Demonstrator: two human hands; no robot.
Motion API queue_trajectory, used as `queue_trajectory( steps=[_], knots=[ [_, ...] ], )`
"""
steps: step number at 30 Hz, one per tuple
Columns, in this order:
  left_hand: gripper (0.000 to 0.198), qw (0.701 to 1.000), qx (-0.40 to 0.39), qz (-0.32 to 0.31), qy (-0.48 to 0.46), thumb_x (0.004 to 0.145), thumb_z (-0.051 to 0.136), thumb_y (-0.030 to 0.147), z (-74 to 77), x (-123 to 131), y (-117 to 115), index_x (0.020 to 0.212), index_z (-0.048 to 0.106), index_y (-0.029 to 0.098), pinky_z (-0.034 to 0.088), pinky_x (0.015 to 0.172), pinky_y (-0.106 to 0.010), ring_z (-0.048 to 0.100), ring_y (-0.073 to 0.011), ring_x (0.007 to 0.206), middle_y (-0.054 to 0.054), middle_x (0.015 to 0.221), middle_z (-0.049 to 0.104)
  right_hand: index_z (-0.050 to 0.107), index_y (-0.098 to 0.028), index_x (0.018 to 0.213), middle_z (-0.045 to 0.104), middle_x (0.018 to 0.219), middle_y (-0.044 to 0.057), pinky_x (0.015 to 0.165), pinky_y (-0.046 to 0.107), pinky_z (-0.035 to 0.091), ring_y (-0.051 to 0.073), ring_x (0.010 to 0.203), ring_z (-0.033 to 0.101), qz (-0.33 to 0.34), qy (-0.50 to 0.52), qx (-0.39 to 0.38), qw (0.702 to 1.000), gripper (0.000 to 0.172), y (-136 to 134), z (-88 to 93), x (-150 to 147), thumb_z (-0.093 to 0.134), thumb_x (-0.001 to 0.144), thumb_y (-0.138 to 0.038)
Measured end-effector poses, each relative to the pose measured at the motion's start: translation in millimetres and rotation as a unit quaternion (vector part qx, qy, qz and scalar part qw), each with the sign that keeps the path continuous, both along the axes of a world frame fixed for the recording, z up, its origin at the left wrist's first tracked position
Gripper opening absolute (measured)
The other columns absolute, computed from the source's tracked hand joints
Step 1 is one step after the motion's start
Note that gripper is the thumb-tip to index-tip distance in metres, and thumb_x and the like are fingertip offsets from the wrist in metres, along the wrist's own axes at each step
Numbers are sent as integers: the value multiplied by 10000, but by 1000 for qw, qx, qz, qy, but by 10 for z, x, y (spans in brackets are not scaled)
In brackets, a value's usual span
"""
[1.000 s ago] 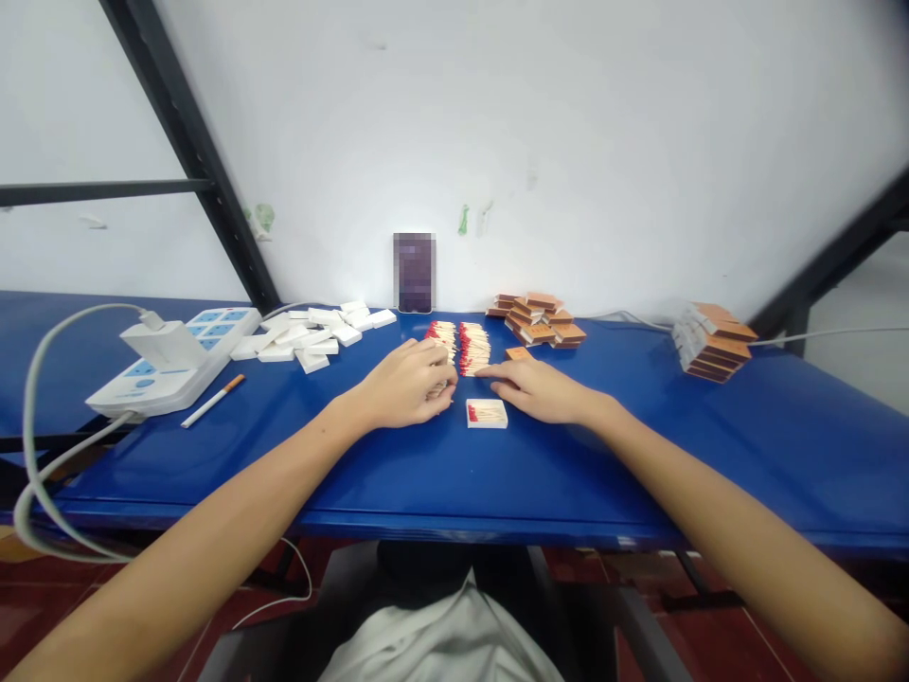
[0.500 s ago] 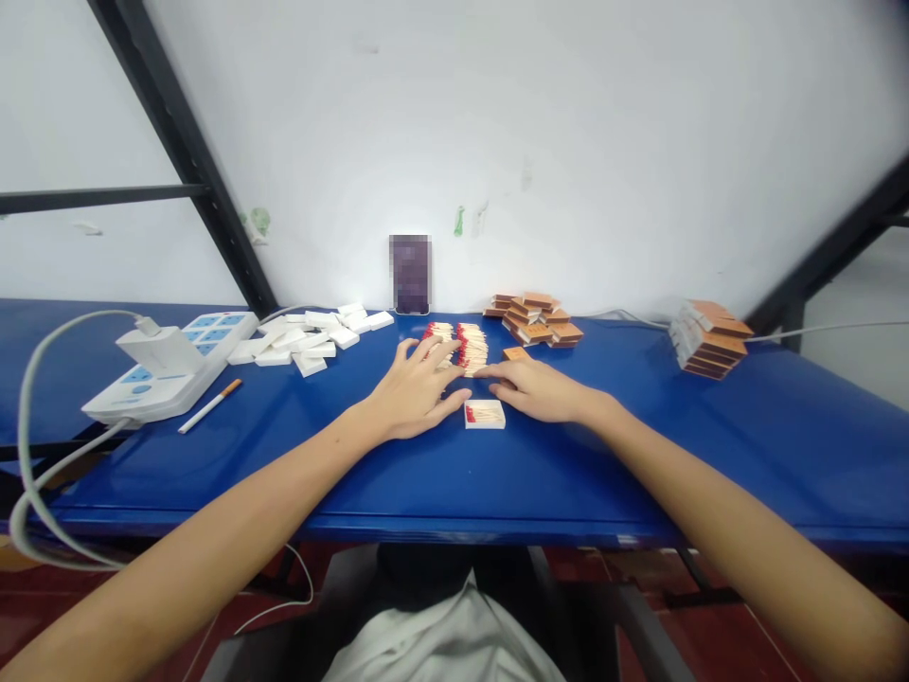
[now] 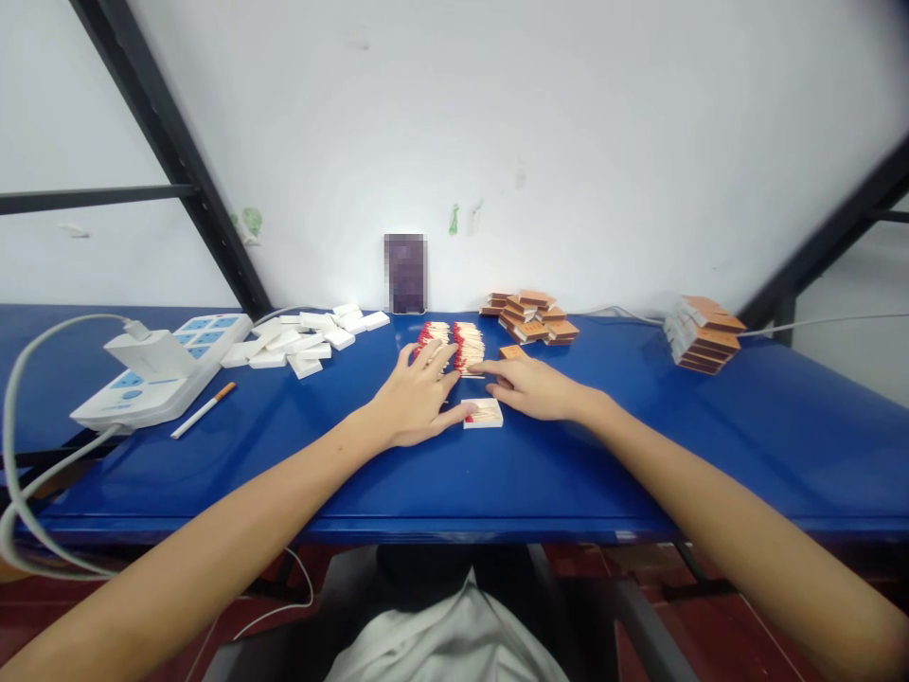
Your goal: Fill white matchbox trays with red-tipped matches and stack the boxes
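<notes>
Red-tipped matches (image 3: 469, 343) lie in two heaps side by side on the blue table. My left hand (image 3: 414, 398) is spread, its fingers over the near part of the left heap. Its thumb reaches over a small white matchbox tray (image 3: 498, 421) that holds several matches. My right hand (image 3: 536, 386) has its index finger stretched to the near end of the right heap, the thumb a little apart; I make out nothing held in it. Just beyond that hand lies an orange matchbox sleeve (image 3: 511, 351), partly hidden.
Loose white trays (image 3: 305, 341) are piled at left, near a power strip (image 3: 160, 393) with a plugged-in charger. A cigarette (image 3: 204, 410) lies beside the strip. Orange matchboxes (image 3: 536, 317) are heaped behind, with another stack (image 3: 704, 333) at right. A phone (image 3: 406, 275) leans on the wall.
My left thumb has moved right, from beside the white tray to over its left part. My right hand stays nearly in place. The whole view has shifted slightly.
</notes>
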State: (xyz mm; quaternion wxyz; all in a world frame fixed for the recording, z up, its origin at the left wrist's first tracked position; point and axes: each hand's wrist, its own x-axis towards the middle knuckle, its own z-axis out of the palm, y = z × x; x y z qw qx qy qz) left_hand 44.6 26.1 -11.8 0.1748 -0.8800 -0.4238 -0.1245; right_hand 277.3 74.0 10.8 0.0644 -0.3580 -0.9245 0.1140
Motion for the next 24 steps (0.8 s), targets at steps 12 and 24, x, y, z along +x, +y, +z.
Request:
queue_trajectory(
  steps=[12,24],
  knots=[
    [650,1000,-19,-4,-22,1000,336,625,-11,-11,11,1286,640,126,264,1111,-621,345,-396,1410,-233,1507,417,557,-237,1432,688,963,84,725,293,401,196,797,581,5,3,2,1000,480,-21,27,-7,452,964,-220],
    [604,997,-54,-12,-44,995,381,602,26,-11,0,1241,644,117,263,1115,-629,331,-400,1411,-228,1481,425,560,-219,1420,691,985,89,704,284,386,193,793,579,-3,0,-2,1000,462,-31,36,-15,455,970,-212]
  ],
)
